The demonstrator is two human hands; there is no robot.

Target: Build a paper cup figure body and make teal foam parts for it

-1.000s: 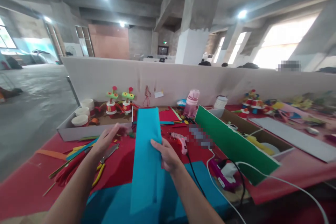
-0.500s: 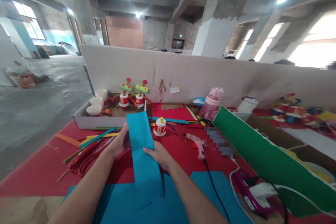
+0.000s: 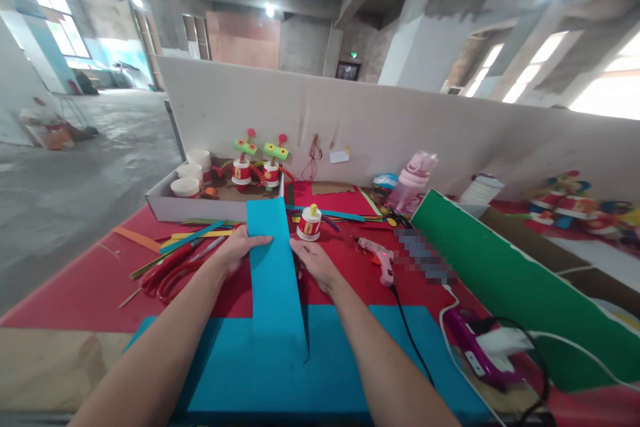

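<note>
A folded strip of blue card (image 3: pixel 273 273) is held upright before me, its lower end over flat blue sheets (image 3: pixel 225 363) on the table. My left hand (image 3: pixel 239 248) grips its left edge, thumb lying across the front face. At the right edge, my right hand (image 3: pixel 316 263) pinches the card between thumb and fingers. Just behind stands a small red-and-white paper cup figure (image 3: pixel 309 223) with a yellow top and coiled dark arms. Red-handled scissors (image 3: pixel 175 277) lie left of my left hand, among coloured paper strips (image 3: pixel 193 245).
A pink hot glue gun (image 3: pixel 379 259) lies to the right, its black cord running forward. Beyond it are a green-sided box (image 3: pixel 490 287), a purple power strip (image 3: pixel 477 350) and a pink bottle (image 3: pixel 413 183). An open box (image 3: pixel 210 210) with cups and figures stands back left.
My left thumb has come round onto the card's front face. My right hand has moved up to its right edge, its thumb no longer across the front. The camera view has shifted slightly.
</note>
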